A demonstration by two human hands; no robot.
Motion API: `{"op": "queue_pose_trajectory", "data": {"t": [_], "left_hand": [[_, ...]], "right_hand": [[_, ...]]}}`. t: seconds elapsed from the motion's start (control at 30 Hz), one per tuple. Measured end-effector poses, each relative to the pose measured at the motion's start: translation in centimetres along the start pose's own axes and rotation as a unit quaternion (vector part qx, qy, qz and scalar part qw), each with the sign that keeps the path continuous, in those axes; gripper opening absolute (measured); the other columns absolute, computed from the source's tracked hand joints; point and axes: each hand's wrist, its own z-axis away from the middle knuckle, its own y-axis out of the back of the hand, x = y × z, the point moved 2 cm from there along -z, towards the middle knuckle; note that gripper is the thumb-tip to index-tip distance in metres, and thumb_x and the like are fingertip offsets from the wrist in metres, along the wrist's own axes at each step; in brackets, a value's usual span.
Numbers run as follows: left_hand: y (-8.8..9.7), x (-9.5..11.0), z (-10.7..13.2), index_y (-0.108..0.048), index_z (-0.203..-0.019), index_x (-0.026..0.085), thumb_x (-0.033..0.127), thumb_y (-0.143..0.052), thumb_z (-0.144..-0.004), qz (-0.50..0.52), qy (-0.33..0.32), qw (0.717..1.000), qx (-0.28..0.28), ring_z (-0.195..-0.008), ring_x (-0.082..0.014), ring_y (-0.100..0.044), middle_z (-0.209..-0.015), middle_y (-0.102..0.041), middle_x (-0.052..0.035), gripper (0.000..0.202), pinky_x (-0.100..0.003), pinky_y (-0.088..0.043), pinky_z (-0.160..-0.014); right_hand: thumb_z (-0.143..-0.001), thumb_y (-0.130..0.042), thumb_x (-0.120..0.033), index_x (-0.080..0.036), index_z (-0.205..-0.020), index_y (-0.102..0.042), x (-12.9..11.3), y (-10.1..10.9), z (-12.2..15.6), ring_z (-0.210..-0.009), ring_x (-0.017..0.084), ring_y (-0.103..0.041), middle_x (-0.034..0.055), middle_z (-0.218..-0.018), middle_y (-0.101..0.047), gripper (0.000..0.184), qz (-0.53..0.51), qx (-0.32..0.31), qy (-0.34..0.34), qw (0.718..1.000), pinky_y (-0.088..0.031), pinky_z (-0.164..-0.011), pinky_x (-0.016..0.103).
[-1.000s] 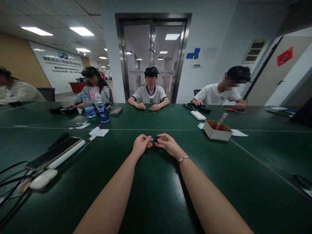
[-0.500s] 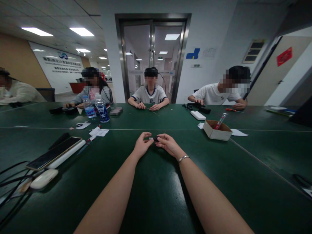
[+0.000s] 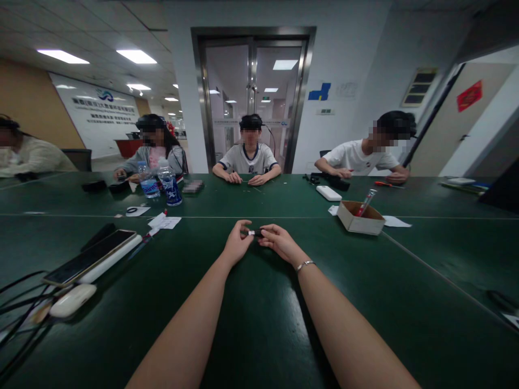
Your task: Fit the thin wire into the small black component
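My left hand (image 3: pixel 237 243) and my right hand (image 3: pixel 279 242) meet over the middle of the dark green table (image 3: pixel 259 324). Between their fingertips they pinch a small dark object with a silvery end (image 3: pixel 255 233); I cannot make out what it is. The fingers of both hands are curled around it. A thin metal bracelet (image 3: pixel 305 264) sits on my right wrist. Both forearms stretch out from the bottom of the view.
A small cardboard box (image 3: pixel 360 217) with a red-tipped tool stands to the right. At left lie a phone on a white keyboard (image 3: pixel 91 257), a white mouse (image 3: pixel 73 300), cables, paper slips (image 3: pixel 164 220) and water bottles (image 3: pixel 169 185). Several people sit along the far side.
My left fingers have loosened and shifted slightly along the small object. The person at the far right moved a hand toward the black items on the table. The view dipped slightly.
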Motion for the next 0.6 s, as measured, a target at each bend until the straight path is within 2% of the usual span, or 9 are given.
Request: {"op": "queue_pose_trajectory", "data": {"t": [0.07,0.2,0.3,0.37,0.47,0.53,0.6], "left_hand": [[0.06,-0.13,-0.05,-0.049,-0.114,0.019,0.017,-0.063,-0.072,0.004,-0.001,1.0,0.001,-0.063,-0.0084,-0.055,-0.101,-0.053,-0.0062,0.044,-0.017,-0.043,-0.048],[-0.02,-0.44,-0.03,-0.05,-0.11,0.018,0.031,-0.051,-0.083,0.025,0.046,0.998,-0.021,-0.055,-0.0092,-0.052,-0.085,-0.055,-0.0041,0.029,-0.017,-0.039,-0.041],[-0.07,-0.27,0.07,-0.05,-0.106,0.019,0.022,-0.06,-0.075,0.019,0.023,1.0,-0.009,-0.065,-0.0105,-0.055,-0.094,-0.055,-0.0051,0.032,-0.016,-0.043,-0.045],[-0.06,-0.18,0.15,-0.048,-0.104,0.02,0.02,-0.063,-0.072,0.03,0.032,0.999,0.006,-0.072,-0.012,-0.058,-0.102,-0.053,-0.0062,0.036,-0.018,-0.047,-0.049],[-0.15,-0.15,0.27,-0.047,-0.103,0.018,0.033,-0.054,-0.082,0.051,0.061,0.997,-0.005,-0.061,-0.0101,-0.056,-0.086,-0.056,-0.0034,0.026,-0.018,-0.046,-0.047],[-0.21,-0.14,0.36,-0.047,-0.102,0.017,0.039,-0.05,-0.085,0.04,0.051,0.998,-0.017,-0.05,-0.0083,-0.051,-0.071,-0.053,0.0008,0.027,-0.016,-0.04,-0.042],[-0.22,-0.15,0.44,-0.047,-0.101,0.017,0.041,-0.053,-0.083,0.026,0.035,0.999,-0.019,-0.046,-0.0077,-0.048,-0.065,-0.051,0.0034,0.03,-0.015,-0.035,-0.04]], "right_hand": [[-0.072,-0.08,-0.019,-0.014,-0.088,-0.061,-0.02,0.0,0.04,-0.066,0.015,-0.067,0.0046,-0.077,-0.066,0.025,0.0,0.002,0.001,1.0,-0.057,-0.063,0.024],[-0.072,-0.08,-0.019,-0.015,-0.087,-0.061,-0.13,-0.01,0.1,-0.066,0.015,-0.067,0.0042,-0.077,-0.067,0.025,0.003,0.003,-0.005,1.0,-0.058,-0.062,0.024],[-0.072,-0.08,-0.02,-0.014,-0.088,-0.061,-0.24,-0.04,0.16,-0.066,0.015,-0.067,0.0042,-0.075,-0.066,0.026,0.005,0.001,-0.007,1.0,-0.057,-0.062,0.023],[-0.072,-0.08,-0.021,-0.013,-0.089,-0.061,-0.29,-0.08,0.21,-0.067,0.015,-0.067,0.0048,-0.076,-0.066,0.026,0.005,0.002,-0.007,1.0,-0.057,-0.062,0.023],[-0.072,-0.08,-0.022,-0.013,-0.088,-0.061,-0.34,-0.16,0.32,-0.067,0.015,-0.067,0.0048,-0.076,-0.066,0.026,0.008,0.011,-0.005,1.0,-0.057,-0.062,0.023],[-0.072,-0.08,-0.022,-0.013,-0.087,-0.061,-0.38,-0.23,0.41,-0.067,0.015,-0.067,0.0045,-0.075,-0.066,0.026,0.009,0.015,-0.005,1.0,-0.057,-0.061,0.023],[-0.072,-0.08,-0.022,-0.013,-0.087,-0.061,-0.42,-0.3,0.5,-0.067,0.015,-0.067,0.0047,-0.075,-0.065,0.026,0.009,0.015,-0.005,1.0,-0.057,-0.061,0.022]]}}
